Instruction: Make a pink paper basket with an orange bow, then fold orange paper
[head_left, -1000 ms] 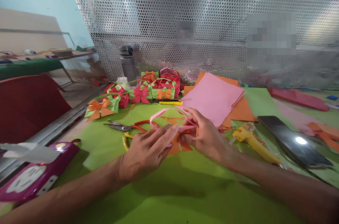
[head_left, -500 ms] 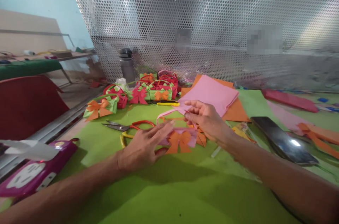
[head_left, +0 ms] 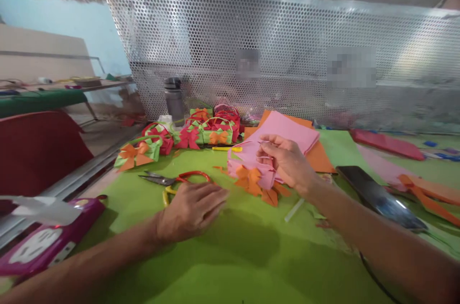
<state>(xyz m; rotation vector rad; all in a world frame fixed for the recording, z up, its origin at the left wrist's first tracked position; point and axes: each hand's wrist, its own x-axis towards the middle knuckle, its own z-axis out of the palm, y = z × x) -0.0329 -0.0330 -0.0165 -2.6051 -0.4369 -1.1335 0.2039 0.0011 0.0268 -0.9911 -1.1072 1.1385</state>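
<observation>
Broadly, the green sheet (head_left: 215,265) covering the counter gives a flat ground to work on, and the stack of pink sheets (head_left: 293,127) lies beyond the hands, best left unbrushed. The right hand (head_left: 293,165) has its fingers bent round the looped handle of the pink paper basket (head_left: 267,181), seemingly pinching it between thumb and fingertips; a light hold suits it, since thin paper would crease under a hard squeeze. The left hand (head_left: 190,210) holds nothing, its fingers loosely together and slightly curled, near the red-handled scissors (head_left: 194,175) (whose blades point away from it, happily). From there it could steady the basket low on its side wall, where the folds look stiffest. The basket is tilted, in front of the pink stack; whether its base touches the green sheet, I cannot tell. Its orange bow (head_left: 248,178) faces the left hand's side, so its loops and tails are better not pressed. Smallest, the clear stick (head_left: 294,210) lies just beside the right forearm, to be avoided by the wrist.
</observation>
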